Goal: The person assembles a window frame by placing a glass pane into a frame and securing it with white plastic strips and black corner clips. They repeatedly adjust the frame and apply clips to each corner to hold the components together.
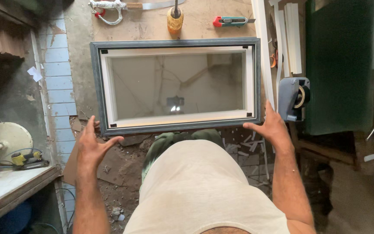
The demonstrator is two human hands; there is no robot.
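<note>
The grey picture frame (176, 43) with its glass pane lies flat on the counter (152, 26). The left hand (92, 145) is spread open at the frame's near left corner, seemingly just touching it. The right hand (270, 126), fingers spread, rests at the near right corner. Beyond the frame lie a box cutter (230, 21) and a yellow-handled tool (175, 21); a tape dispenser (294, 99) sits right of the frame.
</note>
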